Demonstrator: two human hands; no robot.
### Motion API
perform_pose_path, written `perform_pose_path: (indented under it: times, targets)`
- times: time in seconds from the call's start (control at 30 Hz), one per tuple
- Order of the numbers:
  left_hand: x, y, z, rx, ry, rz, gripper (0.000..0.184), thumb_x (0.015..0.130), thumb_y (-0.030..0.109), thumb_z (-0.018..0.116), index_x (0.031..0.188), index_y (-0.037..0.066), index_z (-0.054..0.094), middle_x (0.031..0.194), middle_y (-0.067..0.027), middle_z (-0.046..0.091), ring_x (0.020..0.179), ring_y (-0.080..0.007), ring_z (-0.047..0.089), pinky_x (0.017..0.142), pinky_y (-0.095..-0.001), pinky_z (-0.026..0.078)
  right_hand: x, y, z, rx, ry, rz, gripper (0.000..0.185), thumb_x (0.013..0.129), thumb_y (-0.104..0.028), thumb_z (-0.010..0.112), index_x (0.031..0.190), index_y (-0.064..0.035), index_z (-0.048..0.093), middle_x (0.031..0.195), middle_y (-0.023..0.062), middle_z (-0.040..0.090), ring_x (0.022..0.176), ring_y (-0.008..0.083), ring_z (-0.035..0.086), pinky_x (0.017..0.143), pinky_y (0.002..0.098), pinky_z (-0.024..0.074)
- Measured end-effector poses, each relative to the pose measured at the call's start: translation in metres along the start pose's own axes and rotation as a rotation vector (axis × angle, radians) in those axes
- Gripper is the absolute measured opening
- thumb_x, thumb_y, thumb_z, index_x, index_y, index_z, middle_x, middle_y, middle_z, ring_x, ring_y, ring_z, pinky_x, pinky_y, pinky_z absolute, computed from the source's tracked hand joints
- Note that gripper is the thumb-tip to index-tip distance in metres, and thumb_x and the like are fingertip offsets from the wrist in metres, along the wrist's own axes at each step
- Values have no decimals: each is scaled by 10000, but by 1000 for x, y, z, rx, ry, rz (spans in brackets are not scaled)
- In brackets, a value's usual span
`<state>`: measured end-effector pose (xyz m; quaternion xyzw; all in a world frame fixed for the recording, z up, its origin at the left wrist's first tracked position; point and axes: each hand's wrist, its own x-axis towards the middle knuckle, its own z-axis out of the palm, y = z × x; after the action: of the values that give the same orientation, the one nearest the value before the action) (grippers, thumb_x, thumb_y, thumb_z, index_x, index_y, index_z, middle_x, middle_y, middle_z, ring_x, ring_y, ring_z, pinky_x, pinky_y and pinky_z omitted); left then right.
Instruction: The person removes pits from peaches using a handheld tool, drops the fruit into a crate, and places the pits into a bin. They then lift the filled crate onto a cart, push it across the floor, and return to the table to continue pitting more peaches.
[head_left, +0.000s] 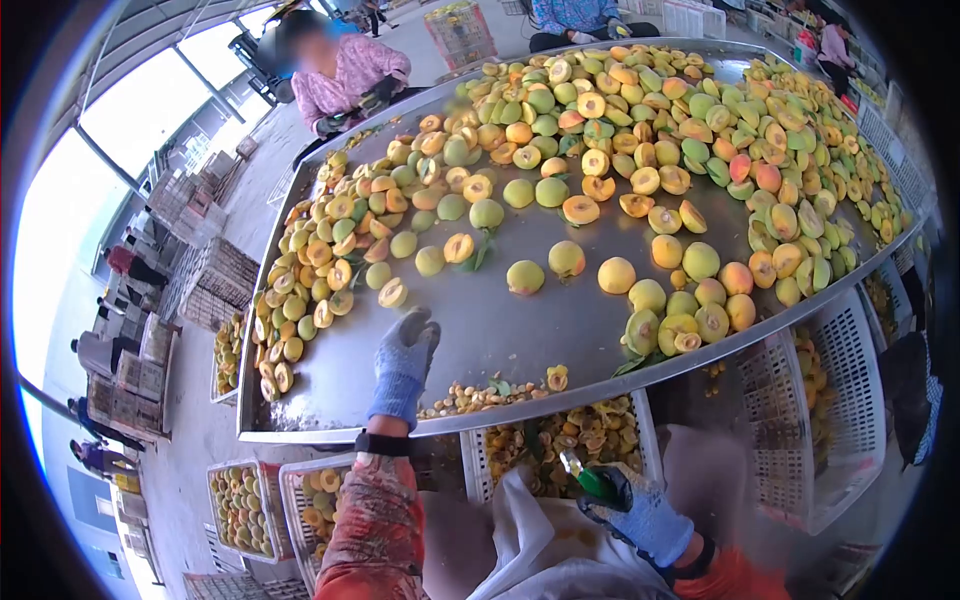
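Note:
My left hand (405, 352), in a blue-grey knit glove, reaches over the near side of the metal table (480, 340). Its fingers are loosely bent and slightly apart, with nothing visible in them. Just beyond the fingertips lies a halved apricot-like fruit (393, 292), cut side showing. Low in front of my body, my right hand (645, 515), gloved too, is closed around green-handled pruning shears (600, 485), their metal tip pointing up and left. Beneath that tip stands a crate (650, 440) of fruit pieces. Loose pits (480, 397) lie along the table's near edge.
Whole and halved fruit (620, 130) covers the table's far side and both ends. Fruit-filled crates (275, 510) stand at lower left, and white crates (850, 400) at right. A person in pink (335, 80) and another in blue (575, 18) sit across the table.

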<state>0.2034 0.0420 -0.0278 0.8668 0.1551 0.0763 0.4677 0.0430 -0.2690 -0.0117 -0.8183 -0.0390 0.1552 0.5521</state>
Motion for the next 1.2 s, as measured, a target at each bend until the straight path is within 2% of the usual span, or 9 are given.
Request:
perform_pose_path:
  times: [0.17,0.33,0.43,0.57,0.63,0.87,0.9,1.03,1.2]
  targets:
    - [64,34,155,562,-46,395,550,759,248,628,1269,139,454,1271,-136,460,1123,-338,457,955,-393,373,13,17,-17,166,-87,109,388,755,-247,708,1030,-26,549,875,134,607,795,239,596,714,331,463]
    - [51,26,144,710,-207,362,427,765,196,611,1177,108,543,1221,-163,496,1067,-318,512,901,-388,425,11,16,-18,66,-247,185,365,779,-191,672,1082,-41,536,972,101,609,861,202,579,786,309,452]
    - [10,23,85,-752,-373,-239,327,838,200,552,1125,44,558,1006,-118,593,817,-249,616,660,-337,542,1,18,-1,378,-157,95,329,803,-180,639,1079,-39,530,944,128,613,853,238,606,737,310,470]
    - [-79,47,22,-943,-434,-194,345,857,201,556,1149,21,519,966,-151,596,780,-226,609,587,-315,524,4,-7,7,6,-129,-72,367,790,-179,654,1101,-34,523,905,141,624,801,273,623,685,323,489]
    - [-112,43,6,-1368,-548,-464,408,872,295,541,1180,31,494,908,-128,597,742,-223,613,551,-300,515,5,-16,20,-257,65,-377,416,778,-218,660,1121,-28,521,852,145,628,739,289,626,638,348,493]
    - [-193,35,-22,-1025,-421,-356,464,857,365,525,1166,18,512,888,-91,596,687,-162,579,524,-258,465,-16,-65,48,-863,78,-631,477,785,-316,616,1149,-25,514,807,122,611,664,246,605,570,353,469]
    - [-206,38,-26,-861,-324,-26,418,854,327,524,1128,12,544,905,-84,605,735,-154,585,559,-250,469,-22,-68,51,-896,88,-665,471,783,-319,615,1147,-38,514,790,106,609,647,232,601,560,346,464]
    - [-224,49,-40,-770,-192,39,276,876,205,524,1008,-16,621,918,-81,635,770,-114,589,673,-230,490,-40,-72,68,-853,49,-706,448,797,-323,606,1131,-39,513,729,127,606,602,259,601,538,363,469]
    - [-243,40,-44,-848,-78,36,237,862,88,520,1043,-36,608,963,-90,652,853,-122,594,769,-231,468,-73,-96,81,-601,-194,-225,462,788,-327,642,1109,-15,525,758,201,611,647,343,611,556,419,478]
